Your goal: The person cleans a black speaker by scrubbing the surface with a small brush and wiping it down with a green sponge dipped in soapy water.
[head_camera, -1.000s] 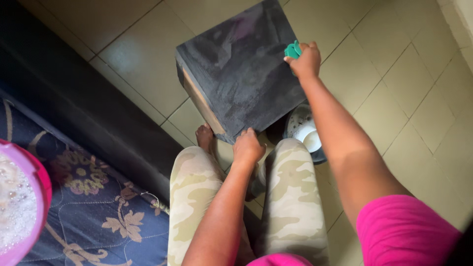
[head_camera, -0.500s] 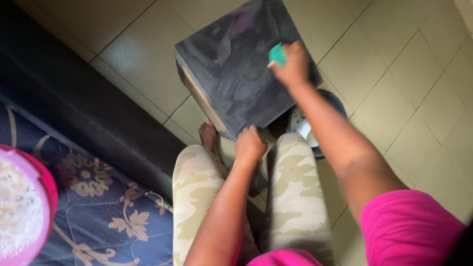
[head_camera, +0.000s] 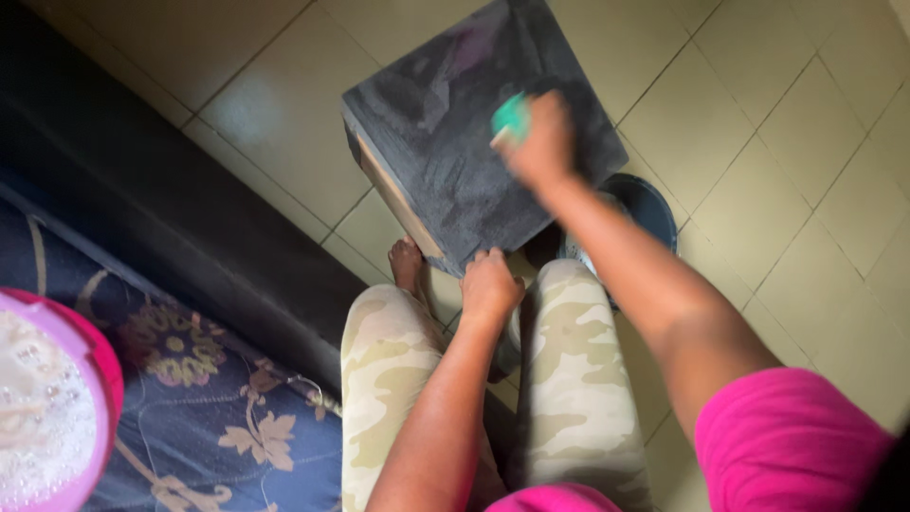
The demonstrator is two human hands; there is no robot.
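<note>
Green sponge (head_camera: 510,116) pinched in closed right hand (head_camera: 540,142) grip on dark box top (head_camera: 455,171), left hand (head_camera: 489,284) grip curled over box's near corner

A room in a home, by the look of the pale square floor tiles (head_camera: 806,133) with dark grout lines and the low bed at the left edge. Shown too by the quilted navy bedcover (head_camera: 218,408) with tan flower patterns, laid over a dark bed frame (head_camera: 142,190). Also homely: a pink basin (head_camera: 95,379) of soapy water resting on the bedcover and a dark bowl (head_camera: 654,204) standing on the floor.
</note>
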